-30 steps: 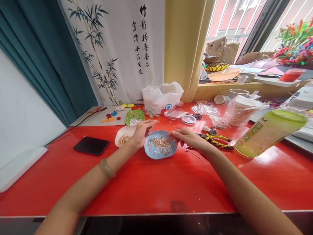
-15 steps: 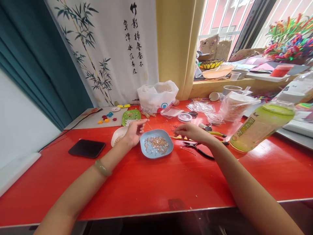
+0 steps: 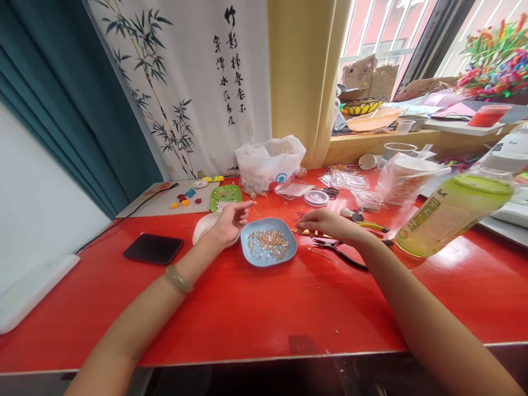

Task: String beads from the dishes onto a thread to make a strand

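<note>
My left hand (image 3: pixel 231 221), with a bangle (image 3: pixel 179 279) on the wrist, is above the edge of a white dish (image 3: pixel 199 227) of small beads. Its thumb and forefinger are pinched on what looks like a thin thread, faint at the fingertips. Between my hands sits a blue dish (image 3: pixel 269 260) with gold and clear beads. My right hand (image 3: pixel 324 224) is to the right of that dish, fingertips together; anything in them is too small to make out. Under and beside it lie black-handled pliers (image 3: pixel 339 250) and a short beaded strand (image 3: pixel 322 254).
A phone (image 3: pixel 153 249) lies at left. Behind stand a green dish (image 3: pixel 225 196) and a white plastic bag (image 3: pixel 270 159). A spool (image 3: pixel 316 198), scissors (image 3: pixel 331 192) and clear bags (image 3: pixel 344 180) lie farther back. A bottle of yellow-green drink (image 3: pixel 454 212) stands at right.
The whole view has shifted slightly, so things appear a little farther right. Both hands keep nearly the same pose and place beside the blue dish.
</note>
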`<state>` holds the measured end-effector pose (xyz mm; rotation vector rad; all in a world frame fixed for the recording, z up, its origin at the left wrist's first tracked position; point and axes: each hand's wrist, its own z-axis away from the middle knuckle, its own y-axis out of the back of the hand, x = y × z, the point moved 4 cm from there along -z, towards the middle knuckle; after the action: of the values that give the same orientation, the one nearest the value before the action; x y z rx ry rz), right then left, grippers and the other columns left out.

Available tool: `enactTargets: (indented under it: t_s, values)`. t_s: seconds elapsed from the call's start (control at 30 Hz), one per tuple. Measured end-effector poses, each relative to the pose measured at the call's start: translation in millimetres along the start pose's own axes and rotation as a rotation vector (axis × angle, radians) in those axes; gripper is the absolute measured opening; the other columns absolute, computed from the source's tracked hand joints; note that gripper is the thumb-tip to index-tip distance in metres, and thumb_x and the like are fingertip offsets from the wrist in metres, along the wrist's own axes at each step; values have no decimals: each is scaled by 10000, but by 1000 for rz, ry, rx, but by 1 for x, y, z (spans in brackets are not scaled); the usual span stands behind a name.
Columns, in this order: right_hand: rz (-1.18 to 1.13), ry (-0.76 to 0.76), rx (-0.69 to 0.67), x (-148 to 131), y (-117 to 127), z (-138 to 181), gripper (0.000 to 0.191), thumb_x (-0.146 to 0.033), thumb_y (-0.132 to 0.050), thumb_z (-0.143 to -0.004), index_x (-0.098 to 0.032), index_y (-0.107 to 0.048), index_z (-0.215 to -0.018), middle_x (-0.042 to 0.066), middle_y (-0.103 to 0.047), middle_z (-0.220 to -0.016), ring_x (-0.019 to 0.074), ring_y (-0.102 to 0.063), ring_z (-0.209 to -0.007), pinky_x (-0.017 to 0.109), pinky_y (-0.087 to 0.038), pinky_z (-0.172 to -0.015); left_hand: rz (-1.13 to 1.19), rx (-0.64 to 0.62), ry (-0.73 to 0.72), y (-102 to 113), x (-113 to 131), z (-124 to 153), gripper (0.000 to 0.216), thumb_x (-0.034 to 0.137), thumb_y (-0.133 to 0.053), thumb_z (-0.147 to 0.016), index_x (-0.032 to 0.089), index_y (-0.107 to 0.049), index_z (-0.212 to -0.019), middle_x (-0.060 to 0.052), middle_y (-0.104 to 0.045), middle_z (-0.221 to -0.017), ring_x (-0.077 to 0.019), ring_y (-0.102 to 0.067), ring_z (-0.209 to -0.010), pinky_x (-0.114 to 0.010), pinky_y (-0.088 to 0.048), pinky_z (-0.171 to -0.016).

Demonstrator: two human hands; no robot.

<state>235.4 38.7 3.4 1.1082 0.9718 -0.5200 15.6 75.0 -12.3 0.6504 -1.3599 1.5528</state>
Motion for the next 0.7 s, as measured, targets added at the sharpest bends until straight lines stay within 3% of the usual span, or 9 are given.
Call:
enactTargets:
  t_s: [0.07,0.17,0.27,0.37,0.57,0.7]
  values:
    - [-91,40,38,-7,-7,0,218,-351,-571,-685,-161,-662,-740,58,-640,-745,91,-468,-535,230,-337,-459,-28,-25,-35,-3,0,2,165,175,-670,-558,94,-637,-697,47,-367,-500,-4,-295,-412,-151,-192,-347]
    - [-232,97,203,-20,-20,1,218,-345,-562,-700,-170,-638,-807,55,-636,-782,83,-469,-539,225,-349,-464,-124,-106,-117,-15,-4,9,165,207,-676,-568,114,-650,-701,46,-374,-506,-7,-295,-428,-155,-188,-363]
    - [-319,146,172,-32,-39,2,250,-341,-569,-700,-164,-621,-869,46,-627,-771,78,-474,-537,216,-352,-461,-238,-155,-153,-28,-11,19,160,238,-683,-571,134,-659,-690,20,-474,-575,-11,-328,-454,-163,-207,-387]
    - [-338,164,125,-36,-50,2,211,-321,-599,-677,-139,-620,-782,15,-590,-639,70,-452,-504,210,-337,-453,-292,-193,-135,-37,-17,27,160,266,-686,-567,145,-658,-669,-4,-555,-634,-24,-374,-473,-177,-241,-417]
    - [-416,113,147,-30,-41,2,196,-336,-606,-676,-141,-592,-691,25,-610,-647,57,-438,-479,211,-337,-460,-419,-219,-251,-36,-19,24,210,329,-585,-675,168,-656,-789,-1,-572,-649,-30,-332,-444,-186,-242,-419]
    - [-508,181,276,-34,-28,5,176,-324,-600,-694,-149,-582,-698,5,-585,-610,46,-409,-461,200,-328,-446,-755,-294,-343,-37,-28,17,195,265,-557,-692,163,-649,-830,-33,-630,-736,-86,-496,-588,-209,-372,-562]
